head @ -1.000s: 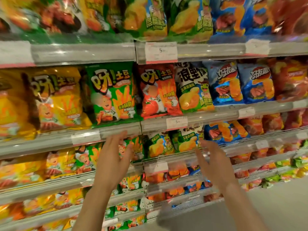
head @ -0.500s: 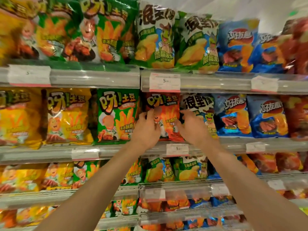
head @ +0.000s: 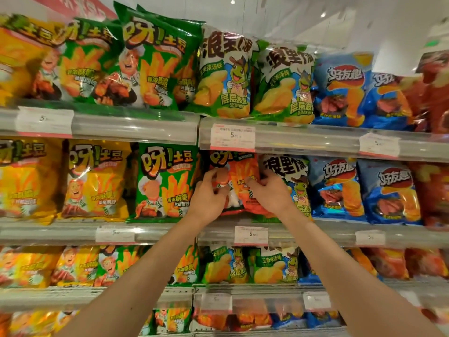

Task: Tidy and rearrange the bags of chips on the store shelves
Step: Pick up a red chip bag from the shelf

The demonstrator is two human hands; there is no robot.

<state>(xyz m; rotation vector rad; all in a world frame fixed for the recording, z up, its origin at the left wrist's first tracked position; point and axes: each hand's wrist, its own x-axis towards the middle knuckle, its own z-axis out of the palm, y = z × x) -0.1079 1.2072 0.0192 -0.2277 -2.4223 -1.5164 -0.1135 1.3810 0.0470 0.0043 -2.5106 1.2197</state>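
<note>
Both hands are closed on one red chip bag (head: 243,181) on the second shelf (head: 170,229) from the top. The left hand (head: 210,195) pinches the bag's left part, with the fingers curled on its front. The right hand (head: 268,190) grips the bag's right edge, where this edge meets the white and green frog bag (head: 291,181). The red bag stands upright, near the middle of the view, under a price tag (head: 232,137) on the shelf rail above.

At 9 o'clock from the hands, just beside the red bag, stands a green bag (head: 165,183), and further in that direction there are yellow bags (head: 94,178). At 3 o'clock, after the frog bag, come blue bags (head: 336,186). At 12 o'clock, the top shelf (head: 136,127) carries more green, frog and blue bags. At 6 o'clock, lower shelves hold similar bags, partly hidden by the forearms.
</note>
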